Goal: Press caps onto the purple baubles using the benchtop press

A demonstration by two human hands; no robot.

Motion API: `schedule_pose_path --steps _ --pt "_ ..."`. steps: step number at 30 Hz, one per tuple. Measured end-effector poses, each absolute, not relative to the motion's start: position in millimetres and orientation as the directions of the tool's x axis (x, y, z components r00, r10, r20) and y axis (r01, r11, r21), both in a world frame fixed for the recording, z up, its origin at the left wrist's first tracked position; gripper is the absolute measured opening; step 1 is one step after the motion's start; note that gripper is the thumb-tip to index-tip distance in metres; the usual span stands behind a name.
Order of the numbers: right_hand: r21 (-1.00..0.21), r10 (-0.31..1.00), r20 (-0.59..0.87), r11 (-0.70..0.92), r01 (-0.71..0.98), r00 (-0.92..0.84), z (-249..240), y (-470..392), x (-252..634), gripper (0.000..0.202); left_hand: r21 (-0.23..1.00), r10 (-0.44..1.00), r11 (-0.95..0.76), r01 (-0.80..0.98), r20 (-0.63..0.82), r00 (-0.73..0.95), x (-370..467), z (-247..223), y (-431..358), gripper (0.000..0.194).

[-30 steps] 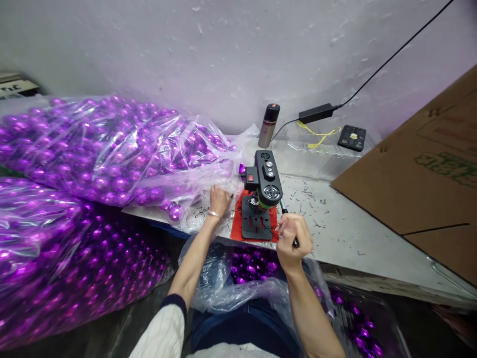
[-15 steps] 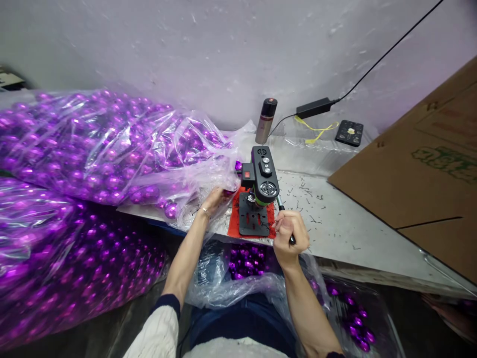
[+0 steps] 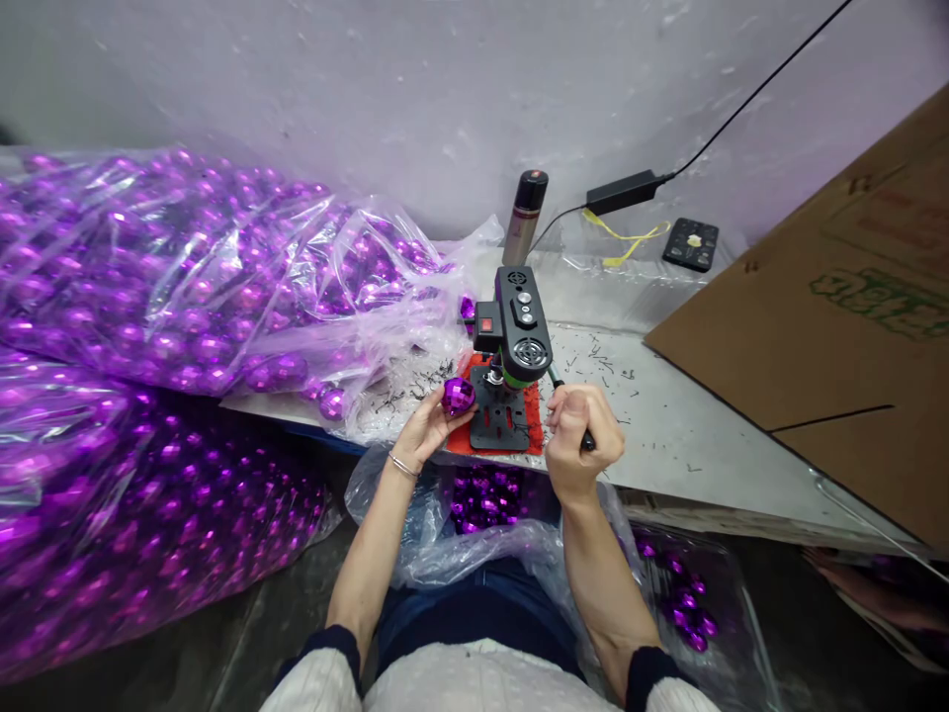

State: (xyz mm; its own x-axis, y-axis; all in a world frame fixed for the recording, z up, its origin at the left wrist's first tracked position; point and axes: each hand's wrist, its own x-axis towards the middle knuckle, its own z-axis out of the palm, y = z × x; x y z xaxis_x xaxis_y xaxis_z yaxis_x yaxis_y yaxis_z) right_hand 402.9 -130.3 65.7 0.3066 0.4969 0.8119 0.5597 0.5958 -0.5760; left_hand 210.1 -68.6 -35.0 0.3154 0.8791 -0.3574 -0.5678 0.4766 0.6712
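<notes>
Fingers (image 3: 437,415) of left hand (image 3: 426,430): curled under and around one purple faceted ball (image 3: 458,396), holding it just at 9 o'clock of the small drill press (image 3: 511,371), above the desk (image 3: 667,435) edge.
Bag of purple balls (image 3: 193,287): clear plastic, lying on the desk at 9 to 10 o'clock of the hand; a second large bag (image 3: 133,514) below it at 8 o'clock.
Open bag (image 3: 489,514): below the desk edge at 6 o'clock of the press, purple balls inside.
Drill press: black, on a red mat (image 3: 528,425), red switch on its left side.
Right hand (image 3: 578,445): fist wrapped tight around the press lever (image 3: 556,381), at 4 o'clock of the press.
Spray can (image 3: 525,203): upright at 12 o'clock of the press, near the wall.
Power adapter (image 3: 621,193), black remote (image 3: 691,244): at 1 to 2 o'clock.
Cardboard sheet (image 3: 830,336): at 3 o'clock.
</notes>
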Motion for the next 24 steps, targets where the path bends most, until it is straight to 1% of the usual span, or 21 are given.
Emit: schedule_pose_path --steps 3,5,7,9,12,14,16,20,24 --pt "-0.564 0.503 0.817 0.598 0.569 0.282 71.4 -129.7 404.9 0.034 0.674 0.895 0.445 -0.590 -0.335 0.293 214.7 -35.2 -70.5 0.030" --pt "-0.563 0.515 0.814 0.590 0.579 0.268 75.8 -129.3 405.9 0.034 0.699 0.912 0.409 -0.587 -0.324 0.250 219.3 -36.1 -71.9 0.029" --pt "-0.565 0.527 0.810 0.580 0.587 0.258 79.3 -128.9 406.4 0.035 0.739 0.928 0.370 -0.562 -0.318 0.194 226.4 -38.2 -73.8 0.031" --pt "-0.562 0.532 0.810 0.578 0.592 0.249 81.0 -128.7 406.7 0.034 0.796 0.947 0.313 -0.518 -0.301 0.110 235.5 -40.7 -76.5 0.038" --pt "-0.550 0.527 0.816 0.585 0.596 0.236 80.2 -128.9 406.9 0.033 0.904 0.976 0.196 -0.379 -0.217 -0.013 249.2 -43.1 -81.3 0.053" --pt "-0.547 0.526 0.818 0.584 0.599 0.234 78.7 -129.4 407.0 0.032 0.955 0.990 0.121 -0.270 -0.135 -0.037 255.8 -43.8 -83.7 0.061" --pt "-0.549 0.527 0.817 0.583 0.599 0.236 77.6 -130.2 407.1 0.032 0.981 0.996 0.077 -0.179 -0.082 -0.020 259.8 -44.7 -84.9 0.066" --pt "-0.541 0.521 0.824 0.604 0.585 0.223 76.4 -132.0 407.7 0.031 0.999 0.999 0.027 -0.032 -0.027 0.020 263.6 -48.1 -85.5 0.066" --pt "-0.539 0.529 0.822 0.606 0.585 0.209 74.9 -133.5 408.6 0.031 0.993 0.999 -0.039 0.113 0.036 0.023 265.7 -50.9 -87.0 0.064"
